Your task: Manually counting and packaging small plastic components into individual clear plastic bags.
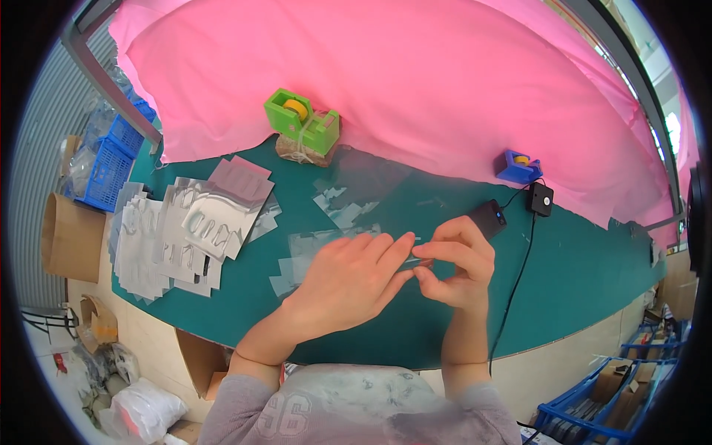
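My left hand (pixel 348 274) reaches over the green table with its fingers pinched together toward the right. Facing it, my right hand (pixel 461 261) is closed in a pinch, thumb and forefinger together. Between the fingertips of both hands is a small thin piece (pixel 421 262), partly reddish, too small and covered to name. Beneath and beside my left hand lie clear plastic pieces (pixel 298 248), overlapping on the table. More clear pieces (pixel 345 208) are fanned out a little farther back.
Silvery printed sheets (pixel 141 248) lie in overlapping piles at the left. A green tape dispenser (pixel 311 130) is tied to a stone block (pixel 297 154). A blue tape dispenser (pixel 519 167), a dark box (pixel 488 218) and a black cabled box (pixel 541 199) stand right. Pink cloth (pixel 415 81) hangs behind.
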A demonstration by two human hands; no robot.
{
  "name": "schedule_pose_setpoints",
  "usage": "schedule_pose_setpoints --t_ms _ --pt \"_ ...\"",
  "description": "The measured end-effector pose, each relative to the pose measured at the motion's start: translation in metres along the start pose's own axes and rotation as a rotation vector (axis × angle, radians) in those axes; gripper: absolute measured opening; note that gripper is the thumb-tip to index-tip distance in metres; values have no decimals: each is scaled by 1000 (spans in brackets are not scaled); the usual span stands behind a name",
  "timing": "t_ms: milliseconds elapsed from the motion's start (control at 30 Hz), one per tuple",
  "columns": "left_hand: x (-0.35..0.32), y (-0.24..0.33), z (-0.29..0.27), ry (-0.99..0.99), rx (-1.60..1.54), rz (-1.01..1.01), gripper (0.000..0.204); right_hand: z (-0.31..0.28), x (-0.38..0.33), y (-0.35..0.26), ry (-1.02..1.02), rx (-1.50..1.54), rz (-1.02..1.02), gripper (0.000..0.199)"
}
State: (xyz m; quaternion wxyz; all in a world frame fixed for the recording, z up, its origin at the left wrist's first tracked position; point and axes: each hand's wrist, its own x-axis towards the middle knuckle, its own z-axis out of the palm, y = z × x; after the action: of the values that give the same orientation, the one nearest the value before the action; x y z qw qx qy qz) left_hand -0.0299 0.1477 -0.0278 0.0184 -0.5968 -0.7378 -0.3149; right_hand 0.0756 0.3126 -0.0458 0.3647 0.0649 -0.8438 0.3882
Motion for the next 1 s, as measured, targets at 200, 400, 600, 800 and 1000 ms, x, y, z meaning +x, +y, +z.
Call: schedule_pose_setpoints --t_ms 200,400,600,800,1000 --pt "-2 5 -3 4 4 42 39 1 -1 -1 55 -64 -123 28" --pt "-1 3 1 41 9 67 20 4 -3 -2 59 -43 -73 24" --pt "0 -2 6 12 -203 20 15 1 1 -2 32 9 -24 22" --pt "3 -9 9 -4 -235 -47 21 -6 0 -3 48 5 122 16" --pt "8 -10 13 -6 -278 -70 20 -10 2 -6 138 20 262 14"
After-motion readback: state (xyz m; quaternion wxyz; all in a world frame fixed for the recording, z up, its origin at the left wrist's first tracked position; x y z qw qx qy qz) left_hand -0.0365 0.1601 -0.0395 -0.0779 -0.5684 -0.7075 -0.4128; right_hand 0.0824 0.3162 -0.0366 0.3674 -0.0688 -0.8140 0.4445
